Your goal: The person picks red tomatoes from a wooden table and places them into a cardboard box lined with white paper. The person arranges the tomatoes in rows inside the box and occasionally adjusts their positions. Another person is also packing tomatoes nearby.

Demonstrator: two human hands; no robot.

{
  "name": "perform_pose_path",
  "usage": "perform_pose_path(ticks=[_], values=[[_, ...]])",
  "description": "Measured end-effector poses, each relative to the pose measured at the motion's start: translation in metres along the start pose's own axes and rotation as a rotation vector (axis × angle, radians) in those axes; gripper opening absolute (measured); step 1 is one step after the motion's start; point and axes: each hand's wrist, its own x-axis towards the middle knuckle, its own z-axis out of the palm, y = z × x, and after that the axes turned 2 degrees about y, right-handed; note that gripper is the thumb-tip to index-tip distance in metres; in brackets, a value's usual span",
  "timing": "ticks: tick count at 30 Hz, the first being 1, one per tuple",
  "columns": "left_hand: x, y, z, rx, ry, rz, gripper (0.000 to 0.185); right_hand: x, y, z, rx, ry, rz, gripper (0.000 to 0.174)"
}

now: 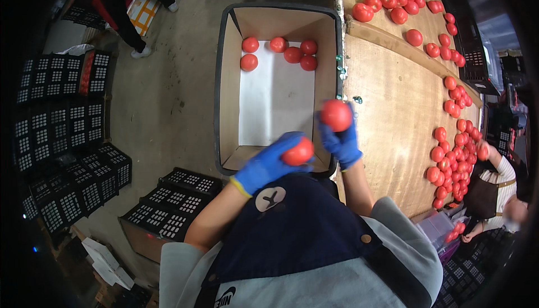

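Observation:
My left hand (pixel 269 162), in a blue glove with a yellow cuff, holds a red tomato (pixel 297 151) above the near end of a deep crate (pixel 217 97). In my right hand (pixel 343 143), also gloved in blue, another tomato (pixel 337 115) is gripped over the crate's right rim. The crate has a dark rim, brown inner walls and a pale bottom (pixel 278 97). Several tomatoes lie at its far end, among them one tomato (pixel 249 62) by the left wall and one tomato (pixel 308 47) on the right.
To the right, a wooden table (pixel 379 118) with a raised wooden strip (pixel 412 53) bears many tomatoes (pixel 452 167). Across it, a co-worker's hand (pixel 484 150) touches a tomato. Stacked black crates (pixel 59 127) line the left; another person's legs (pixel 126 30) are at upper left.

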Motion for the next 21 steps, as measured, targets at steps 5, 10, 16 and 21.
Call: perform_pose_path(ticks=[5,10,16,21], values=[[0.055,-0.031,0.069,-0.369,-0.218,-0.278,0.047,-0.042,-0.042,-0.15,1.264,0.138,-0.138,0.044],[0.068,-0.019,0.009,-0.06,-0.167,-0.006,0.039,-0.064,-0.095,-0.144,0.503,0.803,-0.611,0.034],[0.106,0.035,-0.111,0.678,0.675,0.603,0.031,0.114,-0.026,0.048,-0.426,0.025,-0.376,0.035],[0.188,0.057,-0.159,1.161,0.985,0.45,0.059,0.269,0.062,0.08,-1.444,0.244,-0.638,0.063]])
